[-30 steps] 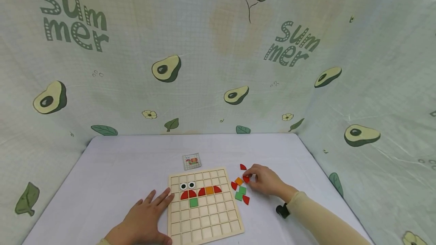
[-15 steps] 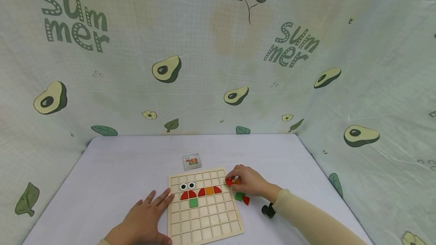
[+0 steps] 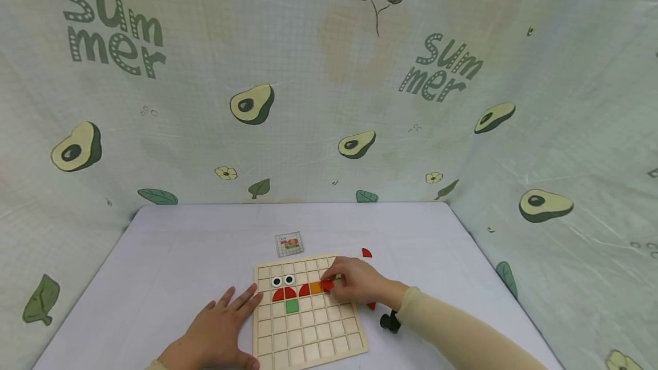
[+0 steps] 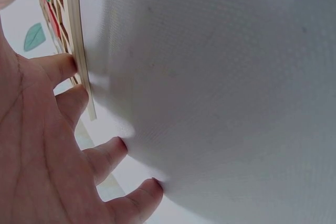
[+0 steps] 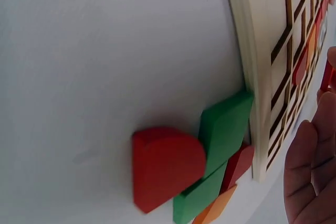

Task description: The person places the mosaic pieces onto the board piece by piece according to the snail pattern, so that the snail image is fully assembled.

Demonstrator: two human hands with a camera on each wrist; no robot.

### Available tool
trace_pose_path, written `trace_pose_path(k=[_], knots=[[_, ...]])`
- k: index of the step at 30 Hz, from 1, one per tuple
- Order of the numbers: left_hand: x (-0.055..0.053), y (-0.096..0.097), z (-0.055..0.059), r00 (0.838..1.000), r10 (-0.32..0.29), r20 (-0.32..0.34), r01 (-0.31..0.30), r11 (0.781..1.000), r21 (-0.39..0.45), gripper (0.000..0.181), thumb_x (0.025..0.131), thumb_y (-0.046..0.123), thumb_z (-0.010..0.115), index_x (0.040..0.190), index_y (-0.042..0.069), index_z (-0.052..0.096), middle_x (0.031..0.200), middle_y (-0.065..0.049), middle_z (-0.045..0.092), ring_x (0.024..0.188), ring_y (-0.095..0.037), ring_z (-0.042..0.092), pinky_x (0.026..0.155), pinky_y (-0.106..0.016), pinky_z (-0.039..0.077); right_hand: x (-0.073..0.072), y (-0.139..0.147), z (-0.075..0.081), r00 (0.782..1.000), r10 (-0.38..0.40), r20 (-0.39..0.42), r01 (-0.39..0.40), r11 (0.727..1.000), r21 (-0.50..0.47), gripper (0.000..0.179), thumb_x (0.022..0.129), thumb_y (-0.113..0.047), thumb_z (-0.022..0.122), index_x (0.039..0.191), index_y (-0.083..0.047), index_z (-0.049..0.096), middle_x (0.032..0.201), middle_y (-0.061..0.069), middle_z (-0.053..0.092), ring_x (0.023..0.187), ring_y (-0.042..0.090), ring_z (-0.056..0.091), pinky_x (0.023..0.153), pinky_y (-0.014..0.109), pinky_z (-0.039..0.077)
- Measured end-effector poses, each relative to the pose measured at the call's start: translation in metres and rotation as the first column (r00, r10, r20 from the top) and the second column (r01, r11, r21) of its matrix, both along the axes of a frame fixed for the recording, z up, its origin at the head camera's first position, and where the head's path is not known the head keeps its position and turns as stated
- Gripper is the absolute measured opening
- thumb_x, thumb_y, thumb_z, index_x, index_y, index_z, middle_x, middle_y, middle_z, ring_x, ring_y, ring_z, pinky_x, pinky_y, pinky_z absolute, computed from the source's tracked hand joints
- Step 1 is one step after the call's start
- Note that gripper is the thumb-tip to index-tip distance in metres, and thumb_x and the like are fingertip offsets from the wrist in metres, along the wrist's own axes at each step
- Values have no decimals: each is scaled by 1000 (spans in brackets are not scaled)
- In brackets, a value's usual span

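My right hand [image 3: 357, 281] pinches a red quarter-circle piece [image 5: 326, 75] over the right part of the wooden grid board [image 3: 303, 353]. My left hand [image 3: 218, 327] has its fingers spread, with fingertips and thumb at the board's left edge. Set in the grid are two eye pieces, one of them a white disc with a black dot [image 3: 277, 281], several red quarter circles, an orange square [image 3: 315, 288] and a green square [image 3: 292, 306]. In the head view, my right fingers partly cover the end of the red and orange row.
Right of the board lie loose pieces: a red quarter circle [image 5: 168, 166], two greens, one a green square [image 5: 226, 127], another red and an orange piece [image 5: 220, 205]. A further red piece [image 3: 366, 252] lies behind my right hand. A small picture card [image 3: 289, 244] lies beyond the board.
My right hand has picked up a red quarter circle from the loose pieces and carried it left over the board. My left hand has stayed in place.
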State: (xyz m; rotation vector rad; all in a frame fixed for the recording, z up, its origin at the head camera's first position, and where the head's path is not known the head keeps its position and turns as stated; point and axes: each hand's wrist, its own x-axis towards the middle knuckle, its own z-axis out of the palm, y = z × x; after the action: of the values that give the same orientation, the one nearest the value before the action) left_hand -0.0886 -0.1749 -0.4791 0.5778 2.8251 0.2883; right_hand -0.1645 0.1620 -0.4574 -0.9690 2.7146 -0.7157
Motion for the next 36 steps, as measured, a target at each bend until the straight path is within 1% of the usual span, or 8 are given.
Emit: trace_pose_path(k=[4,10,12,18,23,27,30,36], knots=[[1,0,1,1000,-2,0,2,1000,-1,128,47,87,71,151,18,45,159,0,34,139,-48,32,97,-74,35,1,-9,-2,999,49,-4,-49,999,2,28,84,-16,74,112,-22,76,101,-13,61,66,0,50,61,18,45],[1,-1,2,1000,-8,-7,8,1000,-2,127,47,87,71,151,18,45,160,0,34,139,-48,33,96,-74,35,4,-23,-7,995,100,-24,-99,995,23,26,87,-19,73,112,-25,76,101,-17,60,80,3,53,68,16,45],[0,-1,1,1000,-10,-10,10,1000,-1,128,47,88,70,151,18,45,160,0,34,139,-48,33,96,-74,35,6,-26,-9,993,112,-32,-112,993,25,26,87,-19,73,112,-25,76,100,-18,60,82,3,54,68,15,45],[0,-2,0,1000,-19,-17,19,1000,4,128,47,88,70,151,18,45,159,0,34,138,-48,33,95,-74,36,10,-35,-9,989,137,-49,-134,989,61,27,88,-20,73,114,-27,75,100,-20,59,80,-1,51,67,15,44],[0,-2,0,1000,-17,-17,17,1000,1,128,46,89,69,151,18,45,159,0,35,138,-48,33,96,-74,36,11,-38,-10,989,142,-41,-138,986,89,27,89,-24,72,116,-30,74,101,-21,58,82,-2,49,69,16,43],[0,-2,0,1000,-16,-20,16,1000,6,128,46,89,70,151,18,45,159,0,35,138,-48,33,96,-74,36,11,-38,-12,986,161,-44,-156,983,94,26,90,-25,72,116,-29,73,103,-22,58,84,-2,50,70,16,43],[0,-2,-1,1000,-19,-24,19,1000,9,128,46,89,70,151,18,45,159,0,35,138,-48,34,95,-74,36,10,-38,-13,982,176,-61,-170,981,96,25,91,-26,71,116,-29,73,104,-21,58,84,-2,50,70,15,43],[0,-2,-2,1000,-20,-23,21,1000,13,128,47,88,70,150,18,46,159,0,36,138,-48,34,95,-73,37,11,-39,-14,979,185,-85,-176,979,101,25,91,-26,72,115,-29,73,104,-20,58,83,-2,51,70,15,43]])
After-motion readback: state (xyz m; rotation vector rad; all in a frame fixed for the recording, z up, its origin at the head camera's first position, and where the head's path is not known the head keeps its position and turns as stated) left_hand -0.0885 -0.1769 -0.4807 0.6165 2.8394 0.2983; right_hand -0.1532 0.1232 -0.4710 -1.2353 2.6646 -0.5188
